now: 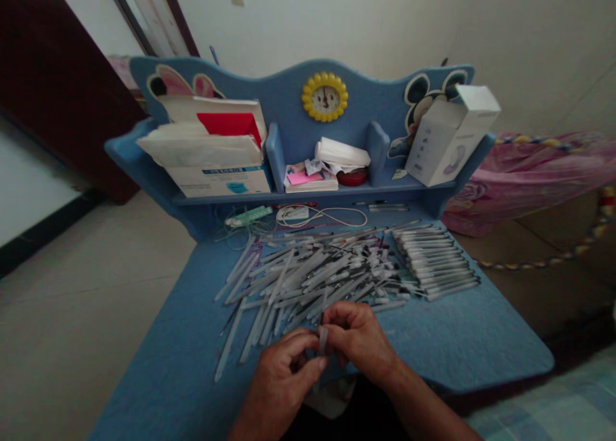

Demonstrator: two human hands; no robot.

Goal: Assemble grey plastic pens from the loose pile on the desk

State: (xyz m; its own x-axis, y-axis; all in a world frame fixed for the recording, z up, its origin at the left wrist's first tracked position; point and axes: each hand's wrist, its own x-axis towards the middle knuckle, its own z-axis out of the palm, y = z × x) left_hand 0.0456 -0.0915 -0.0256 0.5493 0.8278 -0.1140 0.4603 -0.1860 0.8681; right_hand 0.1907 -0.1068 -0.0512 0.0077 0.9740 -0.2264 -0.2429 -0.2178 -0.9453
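Note:
Both my hands meet at the near edge of a blue desk (457, 345). My left hand (283, 370) and my right hand (359, 338) are both closed, pinching one pale translucent pen barrel (323, 339) held upright between them. Just beyond my fingers lies a loose heap of several pen barrels and refills (308, 277). To its right, several assembled pens (436, 261) lie side by side in a neat row.
The desk's back shelf holds a paper stack with a red sheet (212, 146), notes (308, 179), a white box (450, 136) and a yellow clock (325, 97). A white cable (320, 217) lies under the shelf. Pink bedding (529, 171) is at the right, tiled floor at the left.

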